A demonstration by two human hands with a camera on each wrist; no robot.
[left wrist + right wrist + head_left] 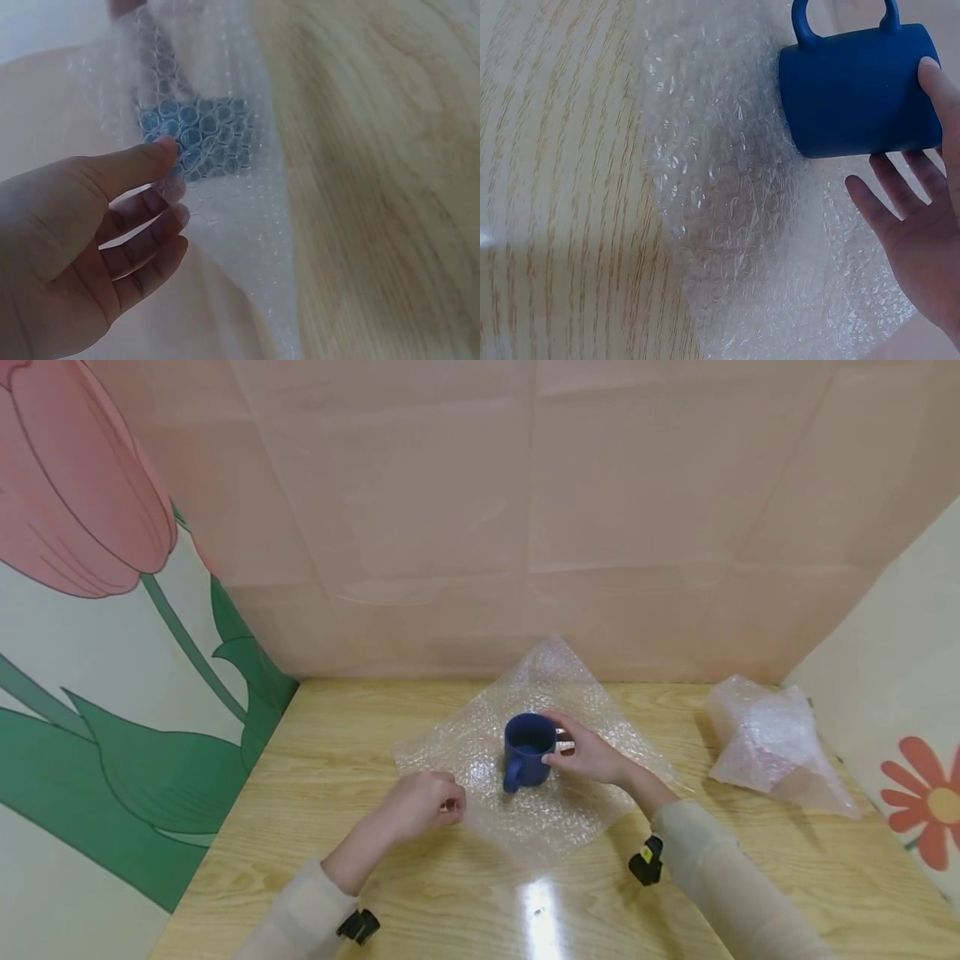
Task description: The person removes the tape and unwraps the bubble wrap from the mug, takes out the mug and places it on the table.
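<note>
A dark blue mug (534, 768) stands upright on a sheet of bubble wrap (551, 827), its handle toward the near left. My right hand (588, 755) holds the mug's right side near the rim; in the right wrist view the thumb lies by the rim and the fingers (885, 199) along the side. At the sheet's left corner, my left hand (422, 803) pinches the bubble wrap between thumb and fingers. Through the raised wrap (240, 240) in the left wrist view, the mug (199, 142) shows as a blurred blue shape.
A bubble-wrapped bundle (772, 739) sits at the right of the wooden table (337, 727), close to the flower-printed side wall (900, 677). A pinkish sheet (450, 527) hangs behind the table. Another printed panel (135, 718) borders the left.
</note>
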